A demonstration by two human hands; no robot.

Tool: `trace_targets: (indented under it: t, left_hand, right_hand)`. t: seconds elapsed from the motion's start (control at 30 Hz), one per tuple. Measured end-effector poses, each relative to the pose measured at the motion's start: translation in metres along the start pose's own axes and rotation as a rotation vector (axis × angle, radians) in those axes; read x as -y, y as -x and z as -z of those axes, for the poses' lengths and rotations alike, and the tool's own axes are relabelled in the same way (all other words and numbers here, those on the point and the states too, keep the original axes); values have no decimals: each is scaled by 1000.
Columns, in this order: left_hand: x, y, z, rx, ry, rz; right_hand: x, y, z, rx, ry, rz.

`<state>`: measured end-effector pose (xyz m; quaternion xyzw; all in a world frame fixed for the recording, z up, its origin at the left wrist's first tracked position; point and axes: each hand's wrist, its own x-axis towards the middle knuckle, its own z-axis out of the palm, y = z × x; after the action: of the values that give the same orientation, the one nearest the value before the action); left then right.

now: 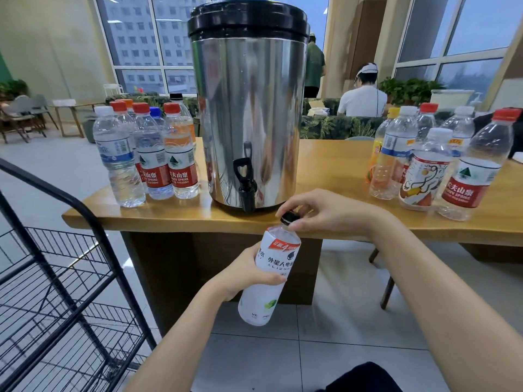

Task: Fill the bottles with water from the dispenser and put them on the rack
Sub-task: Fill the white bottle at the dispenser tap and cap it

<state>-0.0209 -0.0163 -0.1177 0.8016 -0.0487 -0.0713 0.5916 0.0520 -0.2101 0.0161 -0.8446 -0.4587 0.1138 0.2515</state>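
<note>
Pinching the cap point(289, 217) with my right hand point(319, 210), left hand point(249, 274) wrapped around the tilted bottle point(271, 274); a loose cap could drop past the counter point(325, 222) edge.

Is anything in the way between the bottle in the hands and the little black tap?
Only its own black cap, held by the right hand. The left hand holds the white bottle just below the tap, open air between.

A single wide-angle view looks forward and down from the person's head, facing the steel dispenser point(249, 108) on the desk point(325, 171) squarely and from close by. Both forearms reach in from the bottom edge below the dispenser; the wire rack point(56, 264) sits at lower left of it.
</note>
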Motion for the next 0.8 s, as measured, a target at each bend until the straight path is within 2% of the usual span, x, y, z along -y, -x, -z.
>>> trace_targets:
  t: [0.13, 0.2, 0.27, 0.37, 0.5, 0.6, 0.7, 0.77, 0.8]
  left_hand:
    - [1, -4, -1, -38, -34, -24]
    - [1, -6, -2, -30, -57, -32]
    - [1, -6, -2, -7, -61, -19]
    - [3, -7, 0, 60, 5, 42]
    - [6, -10, 5, 181, 100, 108]
    - [5, -11, 8, 268, 174, 117]
    - [4, -14, 9, 259, 224, 119]
    - [3, -15, 7, 242, 233, 121]
    - [2, -16, 5, 207, 220, 120]
  right_hand:
    - [0, -8, -11, -173, 153, -184]
    - [-1, -10, -12, -162, 197, -212]
    - [-4, -11, -8, -112, 186, -155]
    - [-14, -9, 0, -72, 66, -52]
    - [-30, -8, 0, -35, -225, -25]
    - [-41, -8, -1, -26, -350, 3]
    - [-51, -11, -3, -122, -470, 10]
    - [-64, -18, -7, -305, -561, -27]
    - [-71, -23, -10, -439, -531, -68]
